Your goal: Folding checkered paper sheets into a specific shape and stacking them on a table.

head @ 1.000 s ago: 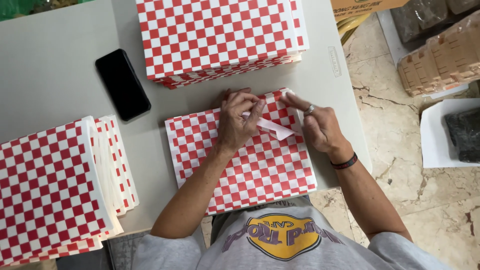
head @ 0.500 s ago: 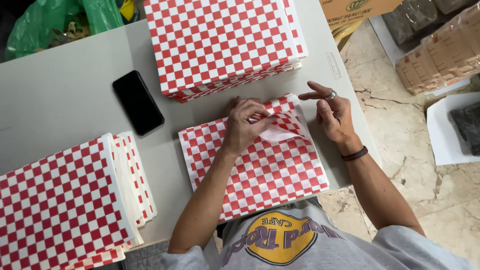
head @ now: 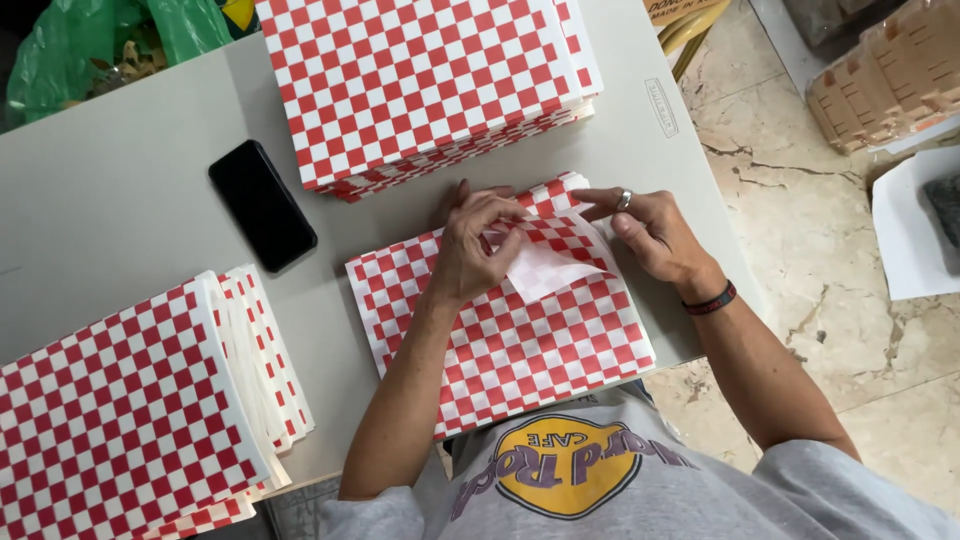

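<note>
While pinched, paper corner (head: 548,268) toward right hand (head: 655,232)

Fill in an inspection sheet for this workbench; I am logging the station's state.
Surface: grey table, mostly covered.
Job's things: checked paper sheets in front of the person, top corner folded back showing white.
Clutter: tall checked stack behind; another stack at left; black phone.
Hands: left hand pinches the folded corner; right hand rests on the sheets' edge.
Cables: nothing seen.
Surroundings: marble floor, green bag, wrapped bundles.
</note>
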